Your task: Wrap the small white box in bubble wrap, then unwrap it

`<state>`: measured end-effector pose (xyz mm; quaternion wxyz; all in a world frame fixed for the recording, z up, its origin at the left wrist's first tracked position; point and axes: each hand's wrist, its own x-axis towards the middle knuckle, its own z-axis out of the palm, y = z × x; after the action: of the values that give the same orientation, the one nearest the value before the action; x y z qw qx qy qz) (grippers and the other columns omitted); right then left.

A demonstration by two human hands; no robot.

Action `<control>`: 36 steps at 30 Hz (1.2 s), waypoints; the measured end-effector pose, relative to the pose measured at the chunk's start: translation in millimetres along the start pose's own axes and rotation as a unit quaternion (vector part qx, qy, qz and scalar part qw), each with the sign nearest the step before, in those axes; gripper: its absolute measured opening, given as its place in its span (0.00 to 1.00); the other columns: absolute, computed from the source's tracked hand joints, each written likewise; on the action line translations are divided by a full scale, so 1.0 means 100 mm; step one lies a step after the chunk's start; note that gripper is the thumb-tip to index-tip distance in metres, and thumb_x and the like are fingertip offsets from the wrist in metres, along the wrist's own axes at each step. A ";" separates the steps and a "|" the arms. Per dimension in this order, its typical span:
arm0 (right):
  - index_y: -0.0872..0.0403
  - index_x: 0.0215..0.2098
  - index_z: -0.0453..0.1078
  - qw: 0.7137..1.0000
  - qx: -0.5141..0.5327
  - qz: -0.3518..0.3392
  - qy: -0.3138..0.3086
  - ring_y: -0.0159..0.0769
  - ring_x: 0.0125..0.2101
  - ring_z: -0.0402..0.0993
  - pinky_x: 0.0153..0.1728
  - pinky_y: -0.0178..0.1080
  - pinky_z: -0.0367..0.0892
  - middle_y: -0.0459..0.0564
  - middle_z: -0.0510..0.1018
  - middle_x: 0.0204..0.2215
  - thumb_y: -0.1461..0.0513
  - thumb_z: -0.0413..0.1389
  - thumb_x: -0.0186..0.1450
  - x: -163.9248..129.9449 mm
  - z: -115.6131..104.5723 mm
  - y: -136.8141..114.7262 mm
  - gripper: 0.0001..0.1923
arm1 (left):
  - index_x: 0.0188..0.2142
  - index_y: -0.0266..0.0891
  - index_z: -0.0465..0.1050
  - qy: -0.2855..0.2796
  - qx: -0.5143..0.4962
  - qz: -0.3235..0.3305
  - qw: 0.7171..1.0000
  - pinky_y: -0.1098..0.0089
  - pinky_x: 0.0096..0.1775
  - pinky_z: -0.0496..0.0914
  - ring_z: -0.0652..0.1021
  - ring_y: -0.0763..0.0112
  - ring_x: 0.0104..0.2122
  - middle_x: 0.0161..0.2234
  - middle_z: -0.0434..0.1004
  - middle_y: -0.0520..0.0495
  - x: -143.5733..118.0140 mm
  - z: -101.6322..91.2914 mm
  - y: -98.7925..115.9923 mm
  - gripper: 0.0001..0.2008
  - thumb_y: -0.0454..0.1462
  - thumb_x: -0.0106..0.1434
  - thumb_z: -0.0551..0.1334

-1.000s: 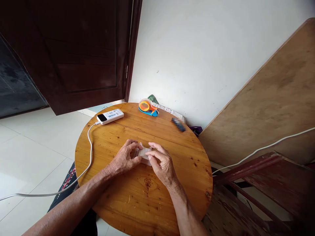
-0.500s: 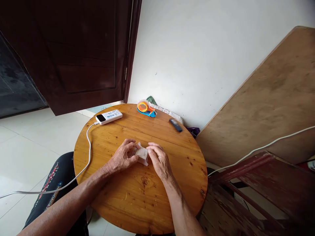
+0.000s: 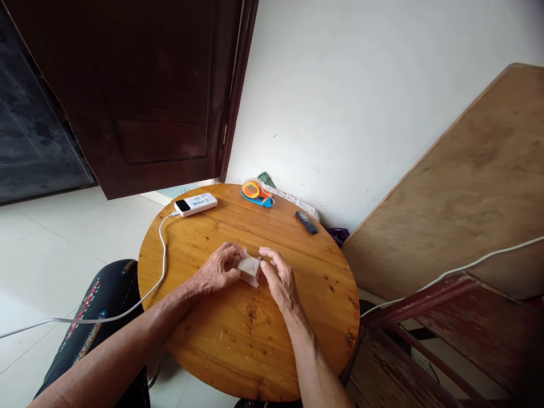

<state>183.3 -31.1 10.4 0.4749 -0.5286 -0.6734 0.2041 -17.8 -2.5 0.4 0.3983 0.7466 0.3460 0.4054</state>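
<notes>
A small pale box, wrapped in clear film, rests near the middle of a round wooden table. My left hand grips its left side with the fingers curled over it. My right hand touches the box's right side with thumb and fingertips, the other fingers slightly spread. Part of the box is hidden under my left fingers.
A white power bank with a white cable lies at the table's far left. An orange and blue tape dispenser and a small dark blurred object sit at the far edge. A wooden board and a red wooden frame stand to the right.
My right fingers have lifted a little off the top of the box. The view has shifted slightly; both hands stay at the box.
</notes>
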 end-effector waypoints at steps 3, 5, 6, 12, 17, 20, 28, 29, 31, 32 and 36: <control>0.51 0.42 0.74 1.000 0.011 -0.013 -0.012 0.44 0.51 0.73 0.54 0.47 0.67 0.53 0.79 0.49 0.62 0.55 0.61 0.02 -0.04 0.00 0.11 | 0.46 0.38 0.70 0.009 -0.058 -0.037 0.998 0.64 0.43 0.70 0.74 0.63 0.41 0.47 0.71 0.44 0.01 -0.03 -0.01 0.24 0.32 0.47 0.57; 0.51 0.41 0.74 0.999 0.009 -0.019 -0.035 0.44 0.52 0.73 0.55 0.47 0.66 0.53 0.79 0.50 0.63 0.56 0.59 0.02 -0.06 -0.02 0.12 | 0.49 0.38 0.69 0.026 -0.098 -0.084 0.991 0.66 0.39 0.69 0.73 0.66 0.37 0.47 0.71 0.45 0.03 -0.05 -0.02 0.27 0.34 0.46 0.57; 0.50 0.41 0.74 0.999 0.006 -0.021 -0.045 0.44 0.52 0.73 0.55 0.48 0.65 0.53 0.78 0.51 0.64 0.56 0.58 0.02 -0.06 -0.03 0.13 | 0.49 0.38 0.68 0.035 -0.115 -0.105 0.987 0.67 0.37 0.69 0.73 0.68 0.35 0.47 0.71 0.45 0.04 -0.05 -0.02 0.28 0.35 0.46 0.57; 0.50 0.44 0.74 0.995 0.006 -0.025 -0.093 0.45 0.56 0.71 0.58 0.49 0.62 0.54 0.75 0.54 0.64 0.58 0.56 0.00 -0.04 -0.07 0.17 | 0.50 0.37 0.70 0.043 -0.112 -0.142 0.983 0.66 0.38 0.70 0.74 0.66 0.35 0.46 0.75 0.45 0.06 -0.08 -0.03 0.27 0.36 0.48 0.58; 0.50 0.44 0.73 0.996 0.002 -0.027 -0.089 0.46 0.56 0.70 0.59 0.50 0.62 0.54 0.75 0.54 0.63 0.59 0.57 0.00 -0.03 -0.06 0.16 | 0.57 0.37 0.67 0.021 -0.122 -0.126 0.984 0.58 0.48 0.71 0.77 0.58 0.46 0.54 0.74 0.40 0.07 -0.05 -0.09 0.32 0.35 0.50 0.60; 0.50 0.44 0.73 0.996 0.000 -0.023 -0.089 0.45 0.56 0.70 0.59 0.49 0.62 0.54 0.75 0.54 0.64 0.59 0.56 -0.01 -0.03 -0.07 0.16 | 0.60 0.37 0.64 0.009 -0.135 -0.121 0.983 0.54 0.53 0.69 0.75 0.54 0.52 0.56 0.73 0.38 0.08 -0.04 -0.12 0.34 0.34 0.50 0.61; 0.50 0.44 0.71 0.997 -0.010 -0.037 -0.064 0.45 0.54 0.71 0.57 0.47 0.64 0.54 0.76 0.53 0.63 0.59 0.58 -0.04 0.04 -0.11 0.15 | 0.61 0.37 0.63 -0.004 -0.121 -0.110 0.986 0.54 0.56 0.67 0.75 0.56 0.52 0.53 0.76 0.41 0.05 -0.02 -0.09 0.35 0.33 0.50 0.59; 0.50 0.44 0.71 0.998 -0.011 -0.038 -0.053 0.45 0.53 0.72 0.56 0.47 0.65 0.54 0.76 0.52 0.63 0.59 0.58 -0.05 0.05 -0.10 0.15 | 0.60 0.37 0.63 -0.003 -0.116 -0.110 0.987 0.54 0.56 0.67 0.76 0.57 0.51 0.53 0.76 0.41 0.05 -0.02 -0.09 0.35 0.33 0.50 0.58; 0.50 0.44 0.70 0.999 -0.013 -0.040 -0.027 0.45 0.52 0.73 0.55 0.47 0.66 0.54 0.77 0.50 0.62 0.59 0.59 -0.05 0.05 -0.10 0.13 | 0.60 0.37 0.63 -0.003 -0.104 -0.112 0.988 0.55 0.55 0.68 0.76 0.57 0.51 0.52 0.76 0.42 0.05 -0.01 -0.09 0.35 0.32 0.50 0.58; 0.50 0.42 0.71 0.999 -0.015 -0.043 -0.018 0.45 0.52 0.73 0.54 0.47 0.66 0.54 0.78 0.49 0.62 0.59 0.60 -0.04 0.05 -0.10 0.11 | 0.60 0.38 0.63 -0.003 -0.101 -0.114 0.988 0.55 0.55 0.69 0.76 0.57 0.51 0.52 0.76 0.43 0.05 -0.01 -0.09 0.35 0.33 0.51 0.58; 0.49 0.33 0.72 0.998 -0.027 -0.053 -0.003 0.43 0.50 0.74 0.53 0.46 0.66 0.54 0.79 0.47 0.61 0.55 0.65 -0.04 0.06 -0.10 0.05 | 0.60 0.37 0.63 -0.002 -0.106 -0.117 0.987 0.55 0.54 0.69 0.76 0.57 0.50 0.51 0.77 0.43 0.04 -0.01 -0.08 0.34 0.32 0.51 0.58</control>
<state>173.1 -36.7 14.1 0.4690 -0.5039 -0.7071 0.1617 -18.5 5.3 -5.1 0.5205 0.6554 0.3852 0.3888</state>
